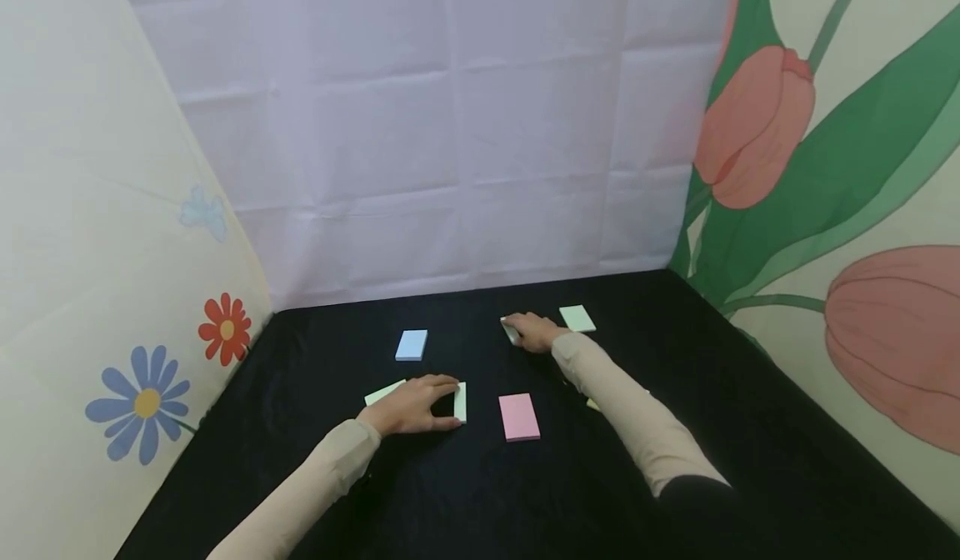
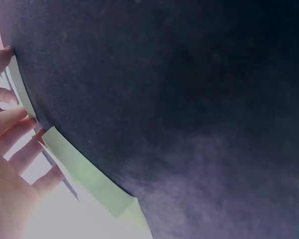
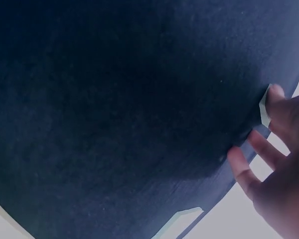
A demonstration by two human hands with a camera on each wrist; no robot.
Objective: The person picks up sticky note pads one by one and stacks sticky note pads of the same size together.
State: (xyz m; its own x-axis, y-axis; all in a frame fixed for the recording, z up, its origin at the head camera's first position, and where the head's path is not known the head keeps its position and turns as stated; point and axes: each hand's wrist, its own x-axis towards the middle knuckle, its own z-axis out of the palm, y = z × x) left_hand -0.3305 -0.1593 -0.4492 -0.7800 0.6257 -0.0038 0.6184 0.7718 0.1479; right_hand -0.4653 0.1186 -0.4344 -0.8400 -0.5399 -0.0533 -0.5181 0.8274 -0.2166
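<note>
My left hand (image 1: 412, 404) pinches a pale green sticky-note pad (image 1: 461, 402) between thumb and fingers, on the black table. Under that wrist lies another light green pad (image 1: 384, 392), partly covered; the left wrist view shows this second pad (image 2: 89, 179) near the outer fingers. Farther back, my right hand (image 1: 534, 332) grips a small pale pad (image 1: 510, 332), much of it hidden by the fingers. In the right wrist view a corner of this pad (image 3: 263, 110) shows beside the thumb and finger. A mint-green pad (image 1: 577, 318) lies just right of that hand.
A blue pad (image 1: 412, 345) lies at the back left. Between the forearms is a pink pad (image 1: 520, 417). A yellow piece (image 1: 593, 405) peeks out under the right sleeve. A white cloth (image 1: 450, 127) hangs behind the black table (image 1: 450, 502), with patterned walls at both sides.
</note>
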